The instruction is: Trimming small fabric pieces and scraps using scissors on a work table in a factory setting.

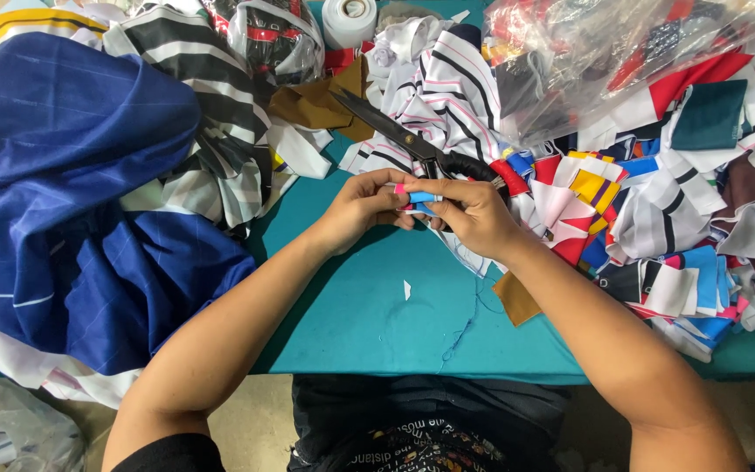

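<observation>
Teal cloth covers the surface [351,323] in front of me, bare only in the middle, with a few loose threads and a small white scrap lying on it. Just above that, my left hand [362,208] and right hand [472,214] meet, both pinched on one small fabric scrap [419,199], blue with a pink corner and a white edge. I judge it very light, soft and floppy, likely to fold or slip, so it is best held at its edges with the fingertips, as it is now. To the left lies a big heap of blue cloth [63,201], with striped black-and-white cloth [211,114] beyond it. Right of my hands lies a pile of coloured scraps [657,227]. Farther back lie black scissors [399,135], a clear plastic bag [605,61] and a white tape roll [349,19].
</observation>
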